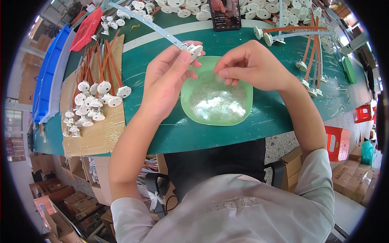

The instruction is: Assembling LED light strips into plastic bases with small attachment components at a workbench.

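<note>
My left hand (166, 81) holds a small white round cap (195, 50) at the end of a long pale strip (146, 22) that runs up and left over the green table (259, 117). My right hand (253, 65) hovers over a light green square bowl (186, 106) of small clear plastic pieces (216, 103), fingertips pinched together; whether a piece is between them is too small to tell.
On brown cardboard (93, 137) at the left lie orange strips with white round caps (91, 99). More capped strips (312, 52) lie at the right. A phone (225, 14) lies at the back among white caps. Blue and red trays (52, 69) stand far left.
</note>
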Motion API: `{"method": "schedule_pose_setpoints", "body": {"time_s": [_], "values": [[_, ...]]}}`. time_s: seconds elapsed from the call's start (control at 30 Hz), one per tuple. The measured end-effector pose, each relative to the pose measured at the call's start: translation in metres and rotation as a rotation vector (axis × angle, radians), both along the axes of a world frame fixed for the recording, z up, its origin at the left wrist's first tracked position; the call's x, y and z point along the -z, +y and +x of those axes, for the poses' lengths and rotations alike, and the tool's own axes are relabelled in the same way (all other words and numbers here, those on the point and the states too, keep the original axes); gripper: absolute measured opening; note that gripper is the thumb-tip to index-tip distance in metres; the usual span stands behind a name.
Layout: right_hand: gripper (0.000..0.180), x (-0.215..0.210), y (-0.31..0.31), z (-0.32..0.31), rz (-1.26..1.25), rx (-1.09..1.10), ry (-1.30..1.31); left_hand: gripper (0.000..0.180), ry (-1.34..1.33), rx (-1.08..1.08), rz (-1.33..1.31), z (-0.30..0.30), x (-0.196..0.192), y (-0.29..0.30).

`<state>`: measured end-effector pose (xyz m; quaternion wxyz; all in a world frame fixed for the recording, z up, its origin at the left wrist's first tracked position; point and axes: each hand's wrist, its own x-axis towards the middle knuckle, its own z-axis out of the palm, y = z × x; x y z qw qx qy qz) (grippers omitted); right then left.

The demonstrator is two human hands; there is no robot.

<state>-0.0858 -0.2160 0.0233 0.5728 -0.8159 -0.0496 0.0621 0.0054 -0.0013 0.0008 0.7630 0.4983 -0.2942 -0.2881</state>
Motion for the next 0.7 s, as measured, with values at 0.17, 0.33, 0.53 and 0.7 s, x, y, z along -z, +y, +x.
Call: {"method": "schedule_pose_setpoints", "body": {"time_s": [0.17,0.33,0.53,0.7], "values": [[0.011,0.003,-0.002,0.0,0.019,-0.034,-0.063,0.04,-0.043,0.021,0.04,-0.002,0.001,-0.001],[0.011,0.001,0.004,-0.002,-0.088,-0.038,-0.124,0.039,-0.076,0.016,0.043,-0.001,0.004,-0.001],[0.012,0.003,0.009,-0.004,-0.012,0.004,-0.123,0.038,-0.093,0.031,0.061,-0.003,0.003,0.0],[0.015,-0.002,0.012,-0.005,0.137,0.233,-0.047,0.038,-0.083,0.059,0.057,-0.007,-0.003,-0.001]]}}
